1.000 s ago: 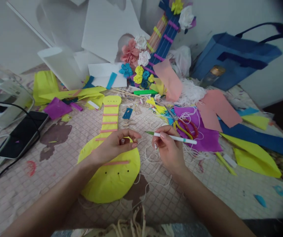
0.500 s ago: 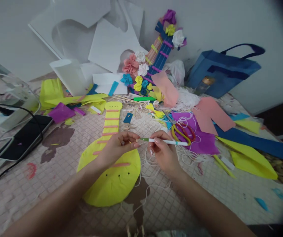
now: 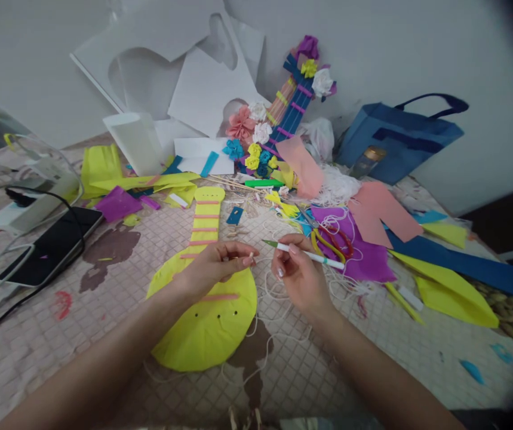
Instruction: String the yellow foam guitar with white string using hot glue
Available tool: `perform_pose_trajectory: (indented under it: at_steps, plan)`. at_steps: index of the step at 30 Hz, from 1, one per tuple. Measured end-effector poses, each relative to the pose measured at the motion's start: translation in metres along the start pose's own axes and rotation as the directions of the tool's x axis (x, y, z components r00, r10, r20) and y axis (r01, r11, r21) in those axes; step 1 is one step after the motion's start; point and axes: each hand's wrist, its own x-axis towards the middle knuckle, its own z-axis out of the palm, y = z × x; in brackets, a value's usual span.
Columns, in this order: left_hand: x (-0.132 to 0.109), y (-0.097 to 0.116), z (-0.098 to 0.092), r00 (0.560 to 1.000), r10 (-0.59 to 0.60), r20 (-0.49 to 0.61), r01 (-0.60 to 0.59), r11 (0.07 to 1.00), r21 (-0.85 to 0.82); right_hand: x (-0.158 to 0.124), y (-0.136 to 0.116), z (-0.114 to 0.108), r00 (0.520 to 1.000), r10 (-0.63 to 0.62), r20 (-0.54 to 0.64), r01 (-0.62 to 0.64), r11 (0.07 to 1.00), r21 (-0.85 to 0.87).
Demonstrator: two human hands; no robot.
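surface (image 3: 81, 334): pink checked cover with brown patches, nearest the camera.
cutout (image 3: 206, 319): yellow paper guitar shape lying flat on the surface. Its round body is near, and its neck, crossed by pink strips, points away. There are small dark holes in the body.
left hand (image 3: 214, 269): rests on the cutout's body, thumb and forefinger pinched on a white bit (image 3: 251, 257). What the bit is cannot be told.
right hand (image 3: 298, 276): just right of the cutout, closed on a pen (image 3: 314, 257). The pen's green tip points left toward the left fingertips, a little apart from them.
string (image 3: 274, 295): white loose loops under and around the right hand, trailing along the cutout's edge.
scissors (image 3: 330, 239): yellow and red handles, lying on purple paper (image 3: 368, 263) just beyond the right hand.
phone (image 3: 52, 245): dark and flat, at the left, with a cable beside it.
scraps: pink sheets (image 3: 384, 209), a blue strip (image 3: 462, 263) and yellow pieces (image 3: 453, 292) at the right.
marker (image 3: 263, 183): green, beyond the neck's tip.
blue guitar (image 3: 289, 110): leans on the wall, with paper flowers (image 3: 249, 128) at its foot.
bag (image 3: 399, 140): blue, far right by the wall.
boards (image 3: 193, 83): white, cut, leaning at the back.
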Motion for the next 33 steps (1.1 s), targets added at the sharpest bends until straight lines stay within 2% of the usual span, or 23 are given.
perform_pose_trajectory:
  at_steps: [6,12,33]
  plan:
    - [-0.001,0.004,0.002,0.99,0.134,-0.047,-0.127,0.984,0.124,-0.003,0.004,-0.001,0.999,0.028,0.042,-0.027,0.999,-0.022]
    - [-0.001,0.003,0.0,0.973,0.225,-0.042,-0.209,0.947,0.243,-0.008,0.003,-0.002,0.996,0.026,0.088,-0.025,0.999,-0.02]
    - [-0.002,-0.002,0.002,0.943,0.324,-0.083,-0.268,0.88,0.392,-0.011,0.005,-0.005,0.991,0.007,0.136,0.003,0.997,-0.071]
